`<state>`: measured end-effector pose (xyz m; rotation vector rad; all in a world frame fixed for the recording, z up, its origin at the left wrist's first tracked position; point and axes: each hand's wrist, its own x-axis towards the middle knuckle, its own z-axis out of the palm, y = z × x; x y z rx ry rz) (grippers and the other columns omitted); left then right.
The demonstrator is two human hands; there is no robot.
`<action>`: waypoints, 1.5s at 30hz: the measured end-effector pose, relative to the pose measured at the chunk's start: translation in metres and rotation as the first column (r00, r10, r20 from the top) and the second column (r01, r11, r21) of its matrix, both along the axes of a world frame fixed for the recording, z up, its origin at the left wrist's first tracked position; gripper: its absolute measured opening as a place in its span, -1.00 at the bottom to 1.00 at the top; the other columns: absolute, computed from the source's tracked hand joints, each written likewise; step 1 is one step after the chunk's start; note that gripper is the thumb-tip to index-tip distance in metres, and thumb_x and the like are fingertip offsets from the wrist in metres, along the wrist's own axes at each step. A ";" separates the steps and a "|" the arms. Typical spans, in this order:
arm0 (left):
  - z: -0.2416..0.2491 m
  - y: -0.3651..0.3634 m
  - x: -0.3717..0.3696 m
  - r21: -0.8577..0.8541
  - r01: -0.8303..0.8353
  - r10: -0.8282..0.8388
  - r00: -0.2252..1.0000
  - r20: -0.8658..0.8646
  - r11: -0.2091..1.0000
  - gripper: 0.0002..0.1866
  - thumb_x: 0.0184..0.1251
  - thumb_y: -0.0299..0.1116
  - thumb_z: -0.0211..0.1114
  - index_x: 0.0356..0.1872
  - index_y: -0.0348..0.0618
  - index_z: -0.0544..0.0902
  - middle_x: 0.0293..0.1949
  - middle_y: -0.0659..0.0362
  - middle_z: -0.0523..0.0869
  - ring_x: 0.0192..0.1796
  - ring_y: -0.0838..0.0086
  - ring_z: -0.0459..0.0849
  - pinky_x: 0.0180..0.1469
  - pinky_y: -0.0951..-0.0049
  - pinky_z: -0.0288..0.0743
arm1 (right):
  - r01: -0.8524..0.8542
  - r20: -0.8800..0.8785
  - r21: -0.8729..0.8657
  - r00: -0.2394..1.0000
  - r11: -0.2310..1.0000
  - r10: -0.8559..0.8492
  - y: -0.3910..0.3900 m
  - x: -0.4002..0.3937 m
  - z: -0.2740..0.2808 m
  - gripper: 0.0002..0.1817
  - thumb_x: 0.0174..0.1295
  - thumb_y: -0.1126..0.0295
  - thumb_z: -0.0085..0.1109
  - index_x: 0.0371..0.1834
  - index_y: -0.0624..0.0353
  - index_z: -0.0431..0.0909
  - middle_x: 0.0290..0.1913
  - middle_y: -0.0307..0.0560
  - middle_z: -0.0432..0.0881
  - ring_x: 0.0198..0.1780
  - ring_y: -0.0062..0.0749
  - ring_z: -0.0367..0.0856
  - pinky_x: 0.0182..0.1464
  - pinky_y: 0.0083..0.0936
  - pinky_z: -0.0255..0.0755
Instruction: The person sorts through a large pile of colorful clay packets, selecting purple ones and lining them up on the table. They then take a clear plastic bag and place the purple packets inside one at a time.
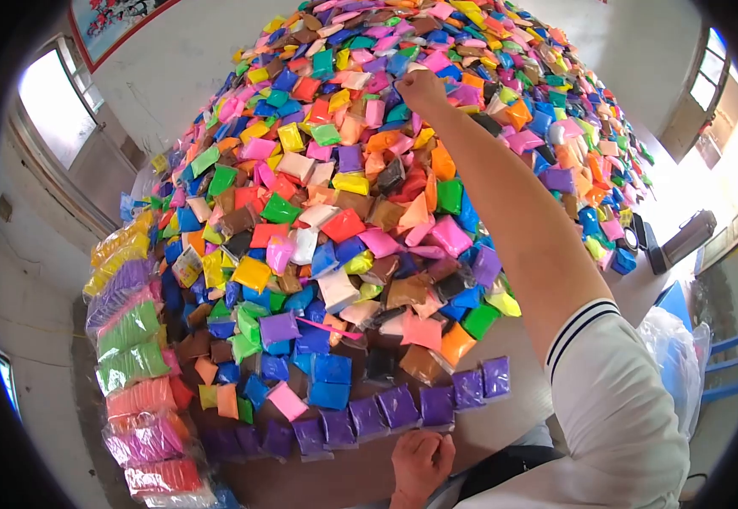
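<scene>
My right hand (422,91) reaches far up to the top of a big heap of small coloured packets (343,225). Its fingers are curled in among the packets there, and whatever they hold, if anything, is hidden. Low in the view my left hand (422,462) rests at the near side of the table, fingers folded in, with nothing seen in them. Just beyond it a row of purple packets (394,410) lies side by side along the front of the heap. A pink strip (329,328) lies on the packets behind that row.
Along the left side stand bundled stacks of packets in clear bags, among them green ones (129,329) and red ones (164,477). At the right are a clear plastic bag (670,360), a blue chair (732,365) and a dark object (690,237) on the table (513,348).
</scene>
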<state>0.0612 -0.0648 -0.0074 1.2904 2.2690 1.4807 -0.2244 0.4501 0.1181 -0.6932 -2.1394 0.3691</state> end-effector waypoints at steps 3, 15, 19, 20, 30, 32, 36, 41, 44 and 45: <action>0.023 0.005 -0.008 0.031 0.021 -0.022 1.000 0.014 0.999 -0.84 0.18 -0.52 0.33 -0.53 -0.19 0.52 -0.47 0.06 0.63 -0.42 0.08 0.62 -0.33 0.17 0.51 | 0.121 0.181 -0.130 0.979 0.984 -0.097 -0.008 -0.005 0.005 -0.53 0.14 -0.04 0.28 -0.17 0.17 0.71 -0.08 0.18 0.72 -0.01 0.04 0.70 0.01 -0.16 0.58; 0.005 0.000 -0.002 0.004 0.019 -0.019 0.998 0.055 1.000 -0.87 0.21 -0.49 0.32 -0.49 -0.15 0.55 -0.43 0.03 0.65 -0.39 0.07 0.62 -0.31 0.13 0.49 | -0.124 -0.171 -0.210 0.981 0.970 0.089 -0.009 0.013 -0.007 -0.60 0.27 0.07 0.22 -0.28 0.28 0.68 -0.30 -0.04 0.73 -0.35 -0.28 0.68 -0.28 -0.37 0.51; 0.004 0.001 -0.001 0.038 -0.031 0.031 0.999 -0.011 0.999 -0.84 0.12 -0.50 0.37 -0.54 -0.14 0.54 -0.49 0.12 0.63 -0.42 0.14 0.60 -0.33 0.20 0.48 | -0.533 -0.485 -0.489 0.824 0.690 0.293 -0.074 0.108 0.017 -0.82 0.34 0.30 0.23 -0.28 0.19 0.61 -0.47 -0.33 0.55 -0.49 -0.69 0.46 -0.44 -0.66 0.32; 0.003 0.000 0.000 0.049 -0.016 0.017 1.000 -0.015 0.999 -0.85 0.12 -0.52 0.36 -0.54 -0.17 0.54 -0.48 0.11 0.63 -0.41 0.13 0.60 -0.33 0.20 0.47 | -0.567 -0.490 -0.525 0.811 0.635 0.319 -0.095 0.136 0.020 -0.82 0.36 0.28 0.22 -0.23 0.18 0.58 -0.45 -0.32 0.56 -0.47 -0.67 0.48 -0.41 -0.65 0.35; -0.012 -0.014 0.005 0.063 0.027 -0.029 0.999 0.036 0.998 -0.75 0.41 -0.32 0.19 -0.43 -0.30 0.57 -0.42 -0.06 0.62 -0.29 0.02 0.59 -0.20 0.11 0.44 | -0.603 -0.543 -0.787 0.779 0.133 0.314 -0.286 0.363 -0.076 -0.89 0.40 0.36 0.19 -0.16 0.15 0.55 -0.31 -0.26 0.61 -0.32 -0.61 0.60 -0.26 -0.58 0.53; -0.016 -0.013 0.005 0.098 0.035 -0.041 0.997 0.059 0.995 -0.68 0.46 -0.25 0.15 -0.41 -0.31 0.57 -0.42 -0.07 0.60 -0.30 0.02 0.58 -0.20 0.11 0.43 | -0.582 -0.531 -0.803 0.795 0.125 0.293 -0.321 0.388 -0.091 -0.89 0.39 0.38 0.20 -0.16 0.17 0.54 -0.34 -0.26 0.61 -0.32 -0.63 0.58 -0.27 -0.61 0.52; -0.014 -0.014 0.006 0.104 0.064 -0.073 0.994 0.084 0.993 -0.60 0.48 -0.14 0.14 -0.40 -0.33 0.57 -0.42 -0.05 0.59 -0.31 0.09 0.57 -0.20 0.15 0.42 | -0.558 -0.473 -0.803 0.811 0.210 0.345 -0.359 0.409 -0.106 -0.90 0.40 0.41 0.18 -0.16 0.19 0.52 -0.37 -0.28 0.60 -0.34 -0.67 0.57 -0.29 -0.66 0.51; -0.012 -0.017 0.010 0.043 0.059 -0.061 0.997 0.054 0.997 -0.58 0.46 -0.09 0.18 -0.32 -0.34 0.63 -0.31 -0.03 0.64 -0.24 0.13 0.59 -0.12 0.22 0.44 | -0.592 -0.486 -0.783 0.774 0.191 0.405 -0.380 0.417 -0.129 -0.91 0.39 0.43 0.17 -0.18 0.19 0.51 -0.38 -0.29 0.58 -0.36 -0.69 0.56 -0.32 -0.69 0.48; -0.006 -0.017 0.020 0.082 0.056 -0.059 0.998 0.035 0.995 -0.59 0.45 -0.09 0.19 -0.20 -0.34 0.66 -0.24 -0.02 0.66 -0.16 0.16 0.61 -0.05 0.25 0.46 | -0.637 -0.494 -0.735 0.736 0.230 0.463 -0.384 0.418 -0.152 -0.88 0.38 0.39 0.21 -0.18 0.18 0.51 -0.40 -0.32 0.55 -0.37 -0.70 0.53 -0.33 -0.68 0.46; -0.008 -0.019 0.020 0.081 0.046 -0.051 0.997 0.063 0.996 -0.59 0.45 -0.10 0.19 -0.16 -0.34 0.66 -0.22 -0.01 0.67 -0.13 0.19 0.61 -0.02 0.28 0.46 | -0.669 -0.447 -0.673 0.707 0.316 0.547 -0.380 0.419 -0.157 -0.86 0.38 0.36 0.22 -0.16 0.18 0.52 -0.41 -0.33 0.54 -0.37 -0.70 0.52 -0.33 -0.67 0.45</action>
